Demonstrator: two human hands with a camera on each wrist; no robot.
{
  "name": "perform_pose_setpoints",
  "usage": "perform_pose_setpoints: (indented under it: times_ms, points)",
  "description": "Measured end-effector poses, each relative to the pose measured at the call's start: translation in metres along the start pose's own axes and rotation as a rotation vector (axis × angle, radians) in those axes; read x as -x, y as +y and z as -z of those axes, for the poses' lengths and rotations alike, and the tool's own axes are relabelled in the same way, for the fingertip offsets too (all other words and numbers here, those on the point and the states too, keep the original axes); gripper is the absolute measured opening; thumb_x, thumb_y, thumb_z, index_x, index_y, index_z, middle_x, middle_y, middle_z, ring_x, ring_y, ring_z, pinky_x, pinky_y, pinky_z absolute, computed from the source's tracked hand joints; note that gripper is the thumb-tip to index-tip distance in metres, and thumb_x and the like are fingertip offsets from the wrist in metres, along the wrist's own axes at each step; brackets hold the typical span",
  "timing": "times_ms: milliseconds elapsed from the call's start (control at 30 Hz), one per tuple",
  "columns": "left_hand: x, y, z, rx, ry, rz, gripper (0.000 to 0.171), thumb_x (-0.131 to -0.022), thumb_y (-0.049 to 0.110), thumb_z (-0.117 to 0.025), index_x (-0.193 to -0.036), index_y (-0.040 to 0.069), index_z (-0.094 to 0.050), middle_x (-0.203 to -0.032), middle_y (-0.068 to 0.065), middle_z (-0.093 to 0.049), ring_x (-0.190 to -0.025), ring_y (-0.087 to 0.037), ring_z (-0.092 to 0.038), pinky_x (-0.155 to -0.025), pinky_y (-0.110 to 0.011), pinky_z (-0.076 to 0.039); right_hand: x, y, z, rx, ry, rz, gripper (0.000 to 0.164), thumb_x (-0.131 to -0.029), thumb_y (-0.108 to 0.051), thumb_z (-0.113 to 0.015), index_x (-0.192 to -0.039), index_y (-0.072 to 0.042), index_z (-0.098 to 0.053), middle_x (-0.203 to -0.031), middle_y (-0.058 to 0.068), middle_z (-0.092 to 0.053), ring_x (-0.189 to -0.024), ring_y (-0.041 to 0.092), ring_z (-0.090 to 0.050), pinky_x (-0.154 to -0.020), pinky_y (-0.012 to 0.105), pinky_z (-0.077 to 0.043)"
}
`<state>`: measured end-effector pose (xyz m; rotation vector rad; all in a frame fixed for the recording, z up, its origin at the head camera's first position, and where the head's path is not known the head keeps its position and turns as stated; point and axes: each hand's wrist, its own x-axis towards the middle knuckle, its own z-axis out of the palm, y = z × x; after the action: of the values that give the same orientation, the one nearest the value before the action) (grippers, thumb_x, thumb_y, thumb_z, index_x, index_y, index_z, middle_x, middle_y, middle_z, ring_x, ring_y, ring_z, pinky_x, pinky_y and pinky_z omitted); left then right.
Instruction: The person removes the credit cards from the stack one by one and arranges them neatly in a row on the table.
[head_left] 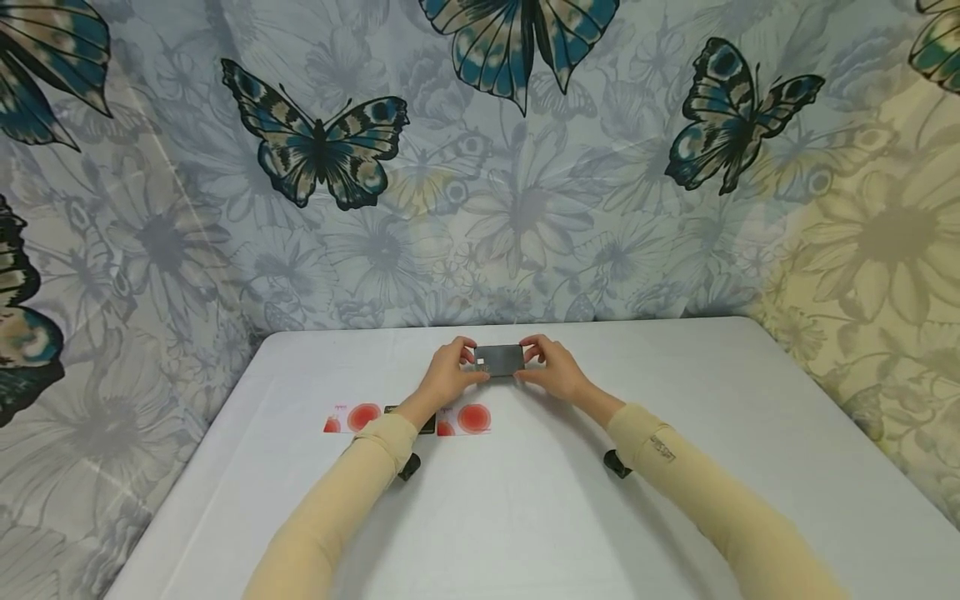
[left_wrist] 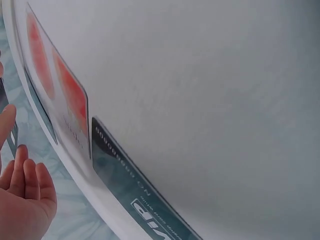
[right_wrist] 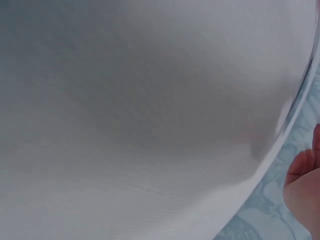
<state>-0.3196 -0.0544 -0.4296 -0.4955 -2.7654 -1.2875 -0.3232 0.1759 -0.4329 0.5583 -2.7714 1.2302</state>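
Note:
A dark grey card (head_left: 500, 361) with a small white mark near its left side is held between both hands, over the far half of the table. The left hand (head_left: 450, 373) pinches its left end with thumb and fingers, and the right hand (head_left: 557, 371) pinches the right end. Only part of the left hand (left_wrist: 25, 200) shows in the left wrist view, with a sliver of the card beside its fingertips. At the right edge of the right wrist view is part of the right hand (right_wrist: 304, 190).
Two white cards with red circles, a left one (head_left: 363, 417) and a right one (head_left: 474, 419), lie on the white table (head_left: 510, 517). Between them is a black card (head_left: 428, 426), partly hidden by the left wrist; its VIP lettering (left_wrist: 150, 217) shows up close. A butterfly-patterned cloth (head_left: 525, 208) hangs behind.

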Motion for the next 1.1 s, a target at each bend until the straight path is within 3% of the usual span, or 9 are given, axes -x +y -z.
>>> perform_pose_setpoints:
  times_ms: [500, 1100]
  points:
    - [0.023, 0.006, -0.001, -0.016, -0.029, -0.031, 0.055, -0.08, 0.015, -0.082, -0.127, 0.005, -0.054, -0.098, -0.004, -0.06, -0.098, -0.024, -0.056, -0.088, -0.038, -0.047, 0.025, 0.0, 0.003, 0.011, 0.012, 0.055, 0.053, -0.081, -0.017, -0.081, -0.126, -0.005, -0.056, -0.097, 0.002, -0.066, -0.088, 0.023, -0.047, -0.077, 0.037, -0.037]
    - [0.043, 0.013, -0.008, -0.005, -0.055, -0.063, 0.054, -0.08, 0.016, -0.081, -0.125, 0.001, -0.055, -0.095, -0.001, -0.06, -0.1, -0.025, -0.057, -0.089, -0.04, -0.048, 0.05, -0.002, 0.007, 0.015, -0.014, 0.056, 0.053, -0.08, -0.02, -0.082, -0.125, -0.007, -0.057, -0.095, 0.001, -0.065, -0.087, 0.021, -0.048, -0.073, 0.034, -0.039]
